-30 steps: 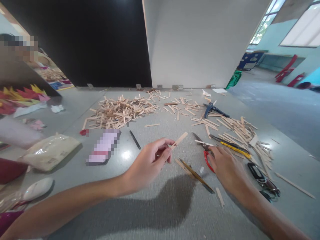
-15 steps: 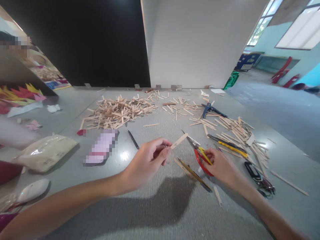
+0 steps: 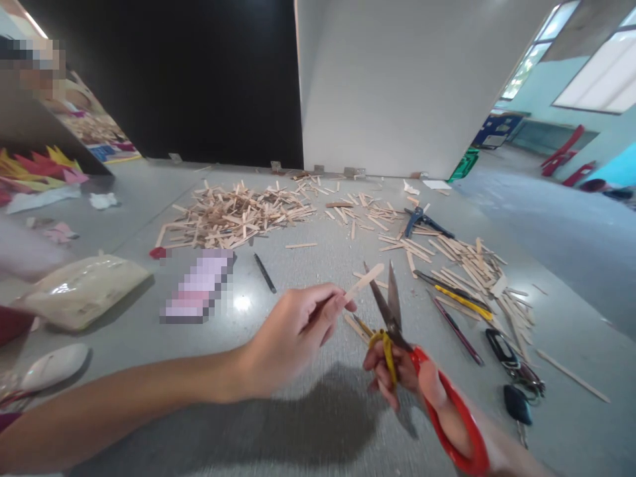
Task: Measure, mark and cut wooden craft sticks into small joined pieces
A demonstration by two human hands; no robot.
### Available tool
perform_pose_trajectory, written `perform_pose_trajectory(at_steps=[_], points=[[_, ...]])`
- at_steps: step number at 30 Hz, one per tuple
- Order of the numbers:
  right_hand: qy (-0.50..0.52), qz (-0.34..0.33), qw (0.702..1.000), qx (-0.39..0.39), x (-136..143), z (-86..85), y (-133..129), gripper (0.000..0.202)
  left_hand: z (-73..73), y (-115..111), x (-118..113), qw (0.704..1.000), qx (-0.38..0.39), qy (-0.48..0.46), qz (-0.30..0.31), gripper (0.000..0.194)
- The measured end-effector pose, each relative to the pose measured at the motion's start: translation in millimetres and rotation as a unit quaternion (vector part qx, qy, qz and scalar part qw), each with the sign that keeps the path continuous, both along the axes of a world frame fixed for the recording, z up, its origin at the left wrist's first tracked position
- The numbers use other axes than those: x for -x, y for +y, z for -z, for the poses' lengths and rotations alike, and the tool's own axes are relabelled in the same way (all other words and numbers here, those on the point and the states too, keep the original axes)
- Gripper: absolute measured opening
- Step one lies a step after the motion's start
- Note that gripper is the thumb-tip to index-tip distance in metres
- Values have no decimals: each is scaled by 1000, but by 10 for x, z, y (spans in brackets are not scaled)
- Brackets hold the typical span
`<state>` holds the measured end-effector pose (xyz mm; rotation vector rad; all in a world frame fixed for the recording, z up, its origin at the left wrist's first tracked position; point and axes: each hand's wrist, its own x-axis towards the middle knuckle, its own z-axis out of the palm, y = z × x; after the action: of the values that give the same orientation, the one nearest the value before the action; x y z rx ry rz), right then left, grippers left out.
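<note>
Between the thumb and fingers of my left hand is a flat wooden stick, its free end pointing up and to the right. My right hand has its thumb and fingers through the handles of scissors, one loop red and one yellow. The scissor blades are parted and stand close to the stick's free end; whether they touch it I cannot tell. Under the scissors, a pencil-like tool and another wooden stick lie partly hidden on the table.
A heap of wooden sticks lies at the back left, more sticks at the right. Blue pliers, a yellow cutter, a dark red pen, keys, a black pen and a white mouse surround my hands.
My right hand has picked the scissors up off the table, and their blades are now apart beside the stick. My left hand still holds the stick, nearly in place.
</note>
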<state>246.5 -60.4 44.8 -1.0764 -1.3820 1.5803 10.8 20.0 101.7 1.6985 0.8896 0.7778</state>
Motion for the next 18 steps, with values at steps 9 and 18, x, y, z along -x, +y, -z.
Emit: perform_pose_trajectory(at_steps=[9,18], points=[[-117,-30,991,-49,42,-137,-224,84,-50,-172,-5,995,-40,61,70,35],[-90,-27,992,-86,-66,538,-291,103,-46,-189,3,991,-55,83,84,38]])
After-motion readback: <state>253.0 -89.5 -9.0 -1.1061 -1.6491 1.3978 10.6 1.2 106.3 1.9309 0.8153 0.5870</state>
